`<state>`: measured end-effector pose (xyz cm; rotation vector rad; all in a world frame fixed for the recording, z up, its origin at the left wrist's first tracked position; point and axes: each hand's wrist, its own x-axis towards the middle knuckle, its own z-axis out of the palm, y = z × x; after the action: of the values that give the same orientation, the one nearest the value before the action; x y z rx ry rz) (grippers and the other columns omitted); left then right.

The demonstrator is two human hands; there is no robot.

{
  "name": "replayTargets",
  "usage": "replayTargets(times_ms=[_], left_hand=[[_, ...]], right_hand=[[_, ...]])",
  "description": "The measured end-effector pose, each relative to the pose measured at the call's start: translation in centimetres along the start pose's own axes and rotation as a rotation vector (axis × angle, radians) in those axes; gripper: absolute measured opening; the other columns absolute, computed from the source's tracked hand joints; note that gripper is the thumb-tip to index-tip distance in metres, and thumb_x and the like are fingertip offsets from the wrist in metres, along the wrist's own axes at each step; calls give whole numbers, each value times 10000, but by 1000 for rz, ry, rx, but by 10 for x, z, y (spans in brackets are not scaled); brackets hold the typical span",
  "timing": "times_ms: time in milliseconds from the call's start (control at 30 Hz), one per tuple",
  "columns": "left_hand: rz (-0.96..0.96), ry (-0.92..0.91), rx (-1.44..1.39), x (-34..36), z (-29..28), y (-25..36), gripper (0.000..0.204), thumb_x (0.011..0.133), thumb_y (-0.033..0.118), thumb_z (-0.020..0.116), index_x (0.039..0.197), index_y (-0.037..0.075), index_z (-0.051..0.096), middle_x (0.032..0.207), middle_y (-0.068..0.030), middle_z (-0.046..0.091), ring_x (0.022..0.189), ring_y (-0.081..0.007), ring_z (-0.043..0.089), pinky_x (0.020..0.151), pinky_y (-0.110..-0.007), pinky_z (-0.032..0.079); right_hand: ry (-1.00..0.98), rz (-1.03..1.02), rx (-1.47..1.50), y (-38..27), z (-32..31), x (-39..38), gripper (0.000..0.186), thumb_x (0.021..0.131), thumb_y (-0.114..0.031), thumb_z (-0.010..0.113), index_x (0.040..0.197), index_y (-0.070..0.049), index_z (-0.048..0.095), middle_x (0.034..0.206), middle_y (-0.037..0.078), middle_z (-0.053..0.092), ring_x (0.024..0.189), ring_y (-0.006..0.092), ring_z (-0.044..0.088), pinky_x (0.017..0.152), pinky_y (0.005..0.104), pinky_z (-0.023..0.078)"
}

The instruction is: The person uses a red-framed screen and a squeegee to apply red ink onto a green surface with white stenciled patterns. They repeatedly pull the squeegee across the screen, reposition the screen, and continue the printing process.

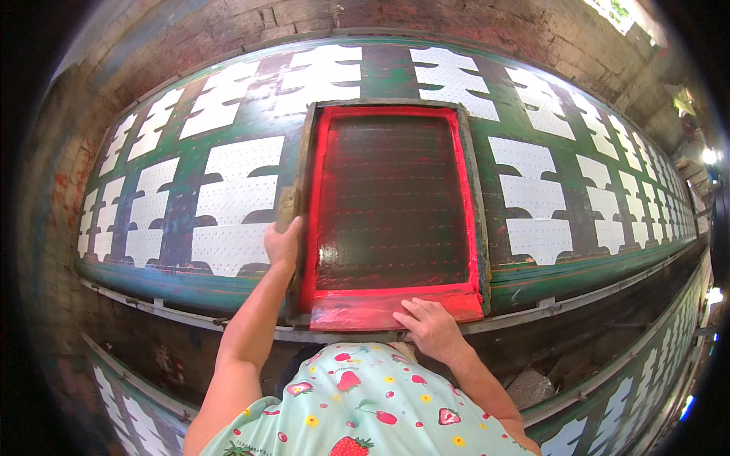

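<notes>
A screen-printing frame [474, 182] lies on the long green table in front of me, its dark mesh [391, 201] bordered with red ink. My left hand [283, 243] is closed on the frame's left side, the thumb up along the edge. Across the near end of the frame lies a wide, flat squeegee [353, 310] smeared with red. My right hand [432, 328] is closed on the right part of this squeegee, fingers over its top. The underside of that grip is hidden. Whatever is beneath the mesh cannot be made out.
White cut fabric pieces [236, 201] with small marks lie in rows on the green table [182, 285], on both sides of the frame. A metal rail [547, 308] runs along the near edge. Behind stands a block wall [251, 26]; another table [631, 410] with white pieces is near me.
</notes>
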<state>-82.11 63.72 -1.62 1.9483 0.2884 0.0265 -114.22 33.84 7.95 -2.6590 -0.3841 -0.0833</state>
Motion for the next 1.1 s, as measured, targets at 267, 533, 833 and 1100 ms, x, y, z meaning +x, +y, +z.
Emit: replayTargets(times_ms=[267,533,833,1100], left_hand=[[81,68,58,-14,-4,11,536,948,439,919,1184,-30,813,1091,-239,840,1012,-376,810,940,-471,605],[231,149,-16,-4,8,-12,646,1110,504,688,1439,-52,705,1364,-294,726,1312,-475,675,1152,-523,524],[213,89,-48,-8,6,-8,664,1148,499,617,1515,-54,635,1451,-301,691,1384,-485,634,1196,-538,487],[202,69,-104,-9,5,-7,586,1152,434,647,1487,-48,650,1432,-292,706,1367,-473,651,1175,-525,501]], right_hand=[[-17,68,-125,-25,12,61,419,902,-49,713,1301,-131,811,1185,112,795,1130,326,765,987,479,618],[-234,219,-162,-39,-5,82,436,882,-6,709,1271,-158,832,1061,125,785,1058,369,778,908,518,635],[74,116,-281,-51,40,68,436,850,-7,703,1255,-109,829,1190,106,814,1100,312,783,916,479,608],[155,62,-380,33,43,154,408,914,-39,665,1286,-117,814,1160,107,784,1077,311,766,901,471,582]])
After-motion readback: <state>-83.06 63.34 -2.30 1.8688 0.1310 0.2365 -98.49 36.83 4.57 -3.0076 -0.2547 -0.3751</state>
